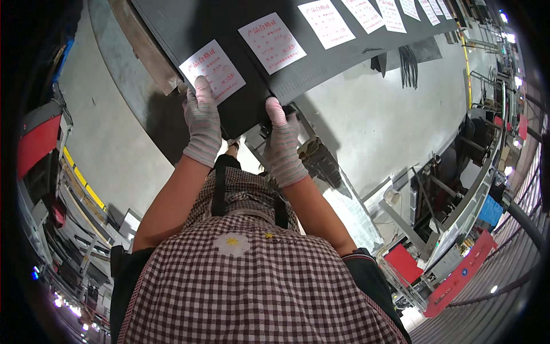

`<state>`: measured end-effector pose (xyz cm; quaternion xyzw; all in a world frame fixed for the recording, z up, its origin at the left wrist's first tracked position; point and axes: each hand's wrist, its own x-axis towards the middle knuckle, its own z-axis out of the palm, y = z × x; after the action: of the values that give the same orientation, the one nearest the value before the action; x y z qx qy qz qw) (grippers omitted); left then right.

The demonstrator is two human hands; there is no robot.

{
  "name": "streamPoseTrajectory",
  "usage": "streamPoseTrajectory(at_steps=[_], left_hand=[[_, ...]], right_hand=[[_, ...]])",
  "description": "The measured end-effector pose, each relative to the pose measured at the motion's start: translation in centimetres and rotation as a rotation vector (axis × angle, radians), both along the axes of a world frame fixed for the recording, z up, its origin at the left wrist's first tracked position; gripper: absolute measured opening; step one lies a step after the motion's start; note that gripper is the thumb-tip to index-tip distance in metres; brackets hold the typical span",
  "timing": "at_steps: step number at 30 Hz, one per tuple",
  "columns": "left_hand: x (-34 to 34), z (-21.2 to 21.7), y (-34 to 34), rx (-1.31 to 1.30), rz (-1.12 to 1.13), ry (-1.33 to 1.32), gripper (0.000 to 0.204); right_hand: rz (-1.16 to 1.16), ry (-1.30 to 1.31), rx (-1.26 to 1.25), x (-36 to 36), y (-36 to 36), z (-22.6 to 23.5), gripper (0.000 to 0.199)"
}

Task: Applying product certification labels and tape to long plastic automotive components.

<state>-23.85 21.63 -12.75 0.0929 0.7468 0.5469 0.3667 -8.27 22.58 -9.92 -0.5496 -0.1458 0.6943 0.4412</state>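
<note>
Black panel (243, 112): right in front of the person, far side of the apron, at the left end of a dark run of similar panels heading off to the right. Pretty dark, so I can't make out what's under it.
White slip (220, 77): lying on that panel, tilted a bit, covered in red print.
Left hand (201, 123): striped glove with a pinkish thumb, pinching the panel's left side. Thumb is on top, on the slip's near-left edge; the other fingers are mostly tucked out of sight.
Right hand (285, 140): same kind of glove, thumb touching the near edge right by the seam. Fingers drop below, so honestly can't tell if it's really gripping.
Other slips (272, 43): a whole row of them along the panels, bunching up toward the far right.
Far left: a brown slab (149, 51) just beside the panels.
Right of that lot: a bunch of black strips (408, 67) hanging past the panels' near edge, over grey floor (355, 114).
Outfit: brown-and-white checked apron (229, 298) with a flower patch (232, 245), forearms bare.
Around the room: yellow line (83, 178) left, red beam (461, 275) near right.
</note>
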Motion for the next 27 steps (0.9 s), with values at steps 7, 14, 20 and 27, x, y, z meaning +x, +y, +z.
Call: streamPoseTrajectory(at_steps=[7,14,20,27], left_hand=[[1.9,-1.3,-2.6,0.006,-0.097,0.039,0.077],[7.9,-0.6,-5.2,0.023,0.032,-0.042,0.068],[7.3,-2.1,-5.0,0.382,0.202,-0.355,0.051],[9.7,0.9,-4.1,0.069,0.259,-0.256,0.046]], right_hand=[[0.085,-0.085,-0.041,3.3,-2.1,-1.3,0.064],[0.246,-0.003,0.079,9.7,-2.7,-1.9,0.058],[0.591,-0.148,0.176,10.8,2.8,-0.8,0.059],[0.885,-0.395,0.366,10.7,4.1,1.2,0.059]])
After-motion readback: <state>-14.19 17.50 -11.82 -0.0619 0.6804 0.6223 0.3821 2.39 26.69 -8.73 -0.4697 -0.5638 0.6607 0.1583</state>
